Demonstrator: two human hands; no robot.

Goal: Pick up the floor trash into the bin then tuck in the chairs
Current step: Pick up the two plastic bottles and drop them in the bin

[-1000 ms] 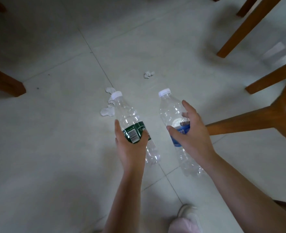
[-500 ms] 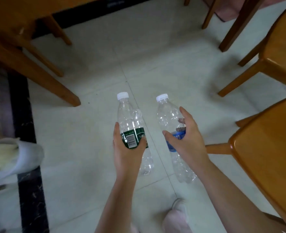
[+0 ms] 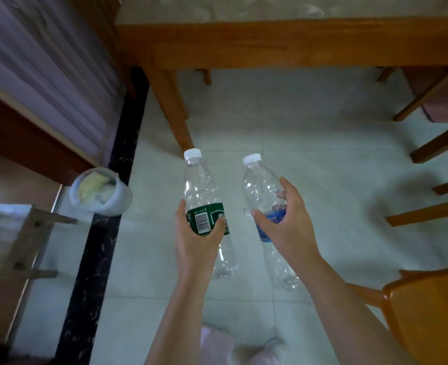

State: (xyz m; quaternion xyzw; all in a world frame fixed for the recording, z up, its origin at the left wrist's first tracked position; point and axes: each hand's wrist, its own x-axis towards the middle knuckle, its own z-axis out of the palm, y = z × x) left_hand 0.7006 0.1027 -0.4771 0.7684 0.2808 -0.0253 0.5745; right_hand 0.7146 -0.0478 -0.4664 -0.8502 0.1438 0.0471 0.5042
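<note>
The left hand gripped a green-labelled bottle and the right hand gripped a blue-labelled bottle, both upright. A bin, seemingly part-filled, stood well left of the left hand.

At the centre of the frame, the left hand grips a clear plastic bottle with a green label and the right hand grips a clear plastic bottle with a blue label, both white-capped. A pale round bin holding crumpled waste sits at middle left; a wooden table spans the top, and an orange wooden chair seat fills the lower right.
</note>
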